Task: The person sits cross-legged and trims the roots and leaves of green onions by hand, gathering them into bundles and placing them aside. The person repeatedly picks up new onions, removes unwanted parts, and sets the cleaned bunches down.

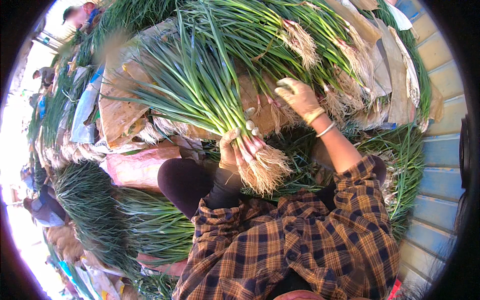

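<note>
My left hand (228, 150), in a pale glove, is closed round a bunch of green garlic (221, 101). Its flat leaves fan out to the upper left. The pinkish stem bases and long, pale roots (266, 168) hang towards my lap. To the right, my right hand (298, 98), also gloved, has its fingers apart and nothing visible in them. It is over the near edge of a heap of green garlic (262, 41), close to a few loose stalks (272, 101) that lie on brown sacking (247, 88).
Sacks (122, 108) cover part of the heap on the left. Further stacks of greens (157, 221) lie at my left side, with more greens (403, 180) at my right. A ribbed metal wall (438, 180) bounds the right. Other people (47, 206) are at the far left.
</note>
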A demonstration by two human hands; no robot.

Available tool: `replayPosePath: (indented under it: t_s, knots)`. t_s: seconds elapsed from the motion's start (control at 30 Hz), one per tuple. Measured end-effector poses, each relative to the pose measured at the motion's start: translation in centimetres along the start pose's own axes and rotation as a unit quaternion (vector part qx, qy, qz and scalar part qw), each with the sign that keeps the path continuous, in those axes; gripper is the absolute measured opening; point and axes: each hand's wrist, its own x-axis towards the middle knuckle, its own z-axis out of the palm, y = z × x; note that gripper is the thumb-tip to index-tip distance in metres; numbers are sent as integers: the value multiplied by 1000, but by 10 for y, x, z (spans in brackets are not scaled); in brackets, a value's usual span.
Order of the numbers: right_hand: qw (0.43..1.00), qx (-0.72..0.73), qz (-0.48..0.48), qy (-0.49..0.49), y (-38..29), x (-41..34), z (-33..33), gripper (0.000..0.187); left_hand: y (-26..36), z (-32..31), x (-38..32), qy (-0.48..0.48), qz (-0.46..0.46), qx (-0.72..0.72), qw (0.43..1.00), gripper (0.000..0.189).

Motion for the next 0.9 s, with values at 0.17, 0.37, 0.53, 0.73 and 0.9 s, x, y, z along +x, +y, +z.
replayPosePath:
  t_s: [0.17, 0.37, 0.53, 0.73, 0.9]
  knots:
    - [991, -116, 43, -59, -16, 3, 8, 44, 8, 6, -8, -20, 18, -3, 1000, 57]
    - [887, 450, 39, -94, 23, -30, -83, 29, 6, -6, -4, 9, 21, 49, 999, 54]
    - [837, 421, 132, 325, 95, -146, -217, 31, 6, -14, -5, 101, -15, 75, 992, 54]
    - [854, 81, 261, 443, 267, -394, -336, 37, 1, -18, 0, 12, 5, 53, 998, 53]
    - [773, -51, 555, 304, 378, -505, -321, 45, -4, -18, 3, 25, -7, 47, 999, 51]
